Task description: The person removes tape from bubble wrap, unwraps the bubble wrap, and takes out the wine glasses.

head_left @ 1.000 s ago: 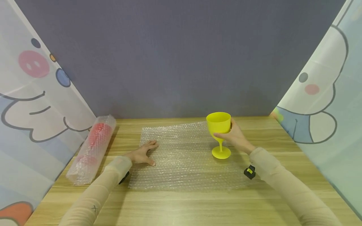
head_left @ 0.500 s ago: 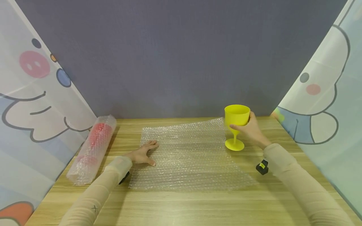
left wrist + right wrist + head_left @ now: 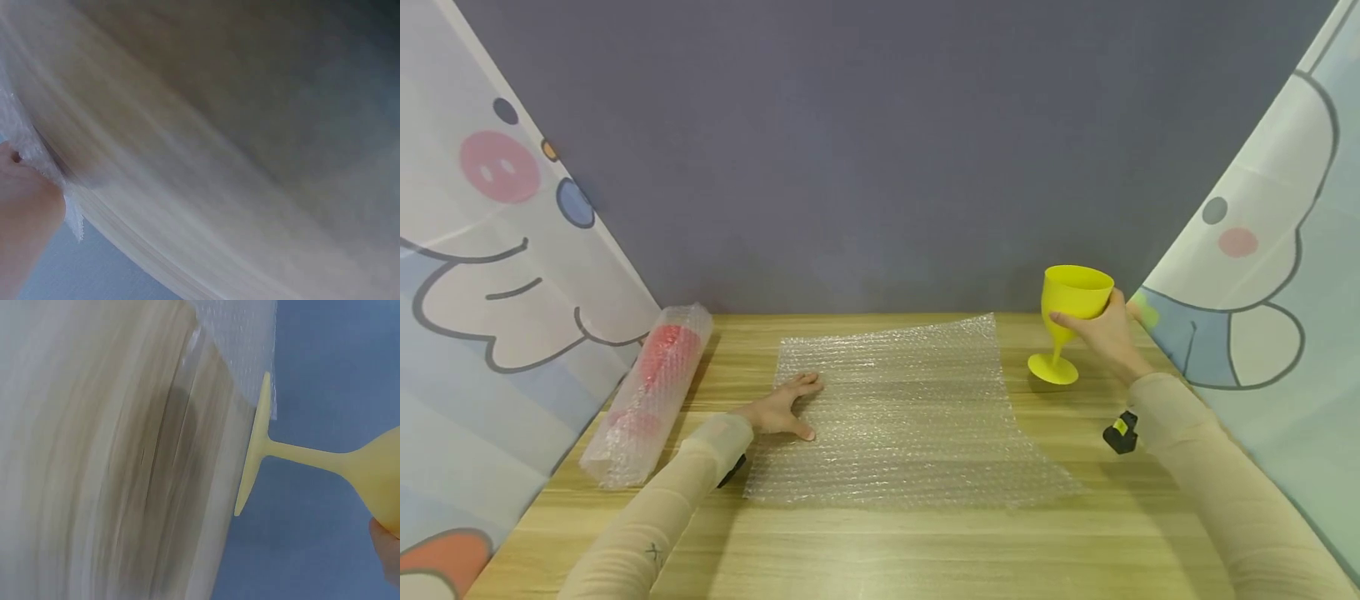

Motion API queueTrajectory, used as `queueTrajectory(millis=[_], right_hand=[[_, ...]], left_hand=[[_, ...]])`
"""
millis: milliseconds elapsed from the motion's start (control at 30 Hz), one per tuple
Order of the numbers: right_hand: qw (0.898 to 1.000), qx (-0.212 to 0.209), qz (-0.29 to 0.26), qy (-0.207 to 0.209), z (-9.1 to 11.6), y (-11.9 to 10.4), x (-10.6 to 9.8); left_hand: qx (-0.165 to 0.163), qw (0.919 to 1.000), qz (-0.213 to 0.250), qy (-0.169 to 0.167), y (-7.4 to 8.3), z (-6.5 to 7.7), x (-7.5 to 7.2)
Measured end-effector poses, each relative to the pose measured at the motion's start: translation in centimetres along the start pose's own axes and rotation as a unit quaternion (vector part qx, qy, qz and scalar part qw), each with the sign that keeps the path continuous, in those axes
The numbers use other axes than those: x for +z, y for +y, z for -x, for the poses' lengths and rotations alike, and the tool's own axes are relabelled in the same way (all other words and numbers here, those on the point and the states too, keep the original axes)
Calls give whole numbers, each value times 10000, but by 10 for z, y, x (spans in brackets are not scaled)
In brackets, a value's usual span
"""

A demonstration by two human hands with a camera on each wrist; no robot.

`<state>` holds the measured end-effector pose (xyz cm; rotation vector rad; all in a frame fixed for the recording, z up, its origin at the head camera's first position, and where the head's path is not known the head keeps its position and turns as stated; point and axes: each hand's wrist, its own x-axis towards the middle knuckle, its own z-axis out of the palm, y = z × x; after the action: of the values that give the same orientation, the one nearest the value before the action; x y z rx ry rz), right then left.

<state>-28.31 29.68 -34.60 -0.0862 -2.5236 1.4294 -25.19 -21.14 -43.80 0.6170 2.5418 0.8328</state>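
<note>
So far, the yellow goblet was bare, off the right edge of the bubble wrap sheet, toward the back right of the table. Right hand gripped its bowl, thumb in front, other fingers mostly hidden; couldn't tell if the base touched the wood. Sheet lay spread out, none around the goblet, so its wrapping looked undone. Left hand rested on the sheet's left side, fingers apart. Farther left, a rolled bundle, something red inside, looked finished.

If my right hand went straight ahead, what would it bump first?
Probably the grey wall behind the table; your right hand, holding the yellow cup, points toward it, though depth is unclear.
</note>
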Motion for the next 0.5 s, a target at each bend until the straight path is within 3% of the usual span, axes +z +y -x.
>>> queueTrajectory(millis=[233,500], right_hand=[[9994,167,-203,231,-8,12,-13],[9993,41,-102,348,-14,25,-26]], left_hand=[[29,10000,-50,6,-1,0,0],[72,9998,-163,48,0,0,1]])
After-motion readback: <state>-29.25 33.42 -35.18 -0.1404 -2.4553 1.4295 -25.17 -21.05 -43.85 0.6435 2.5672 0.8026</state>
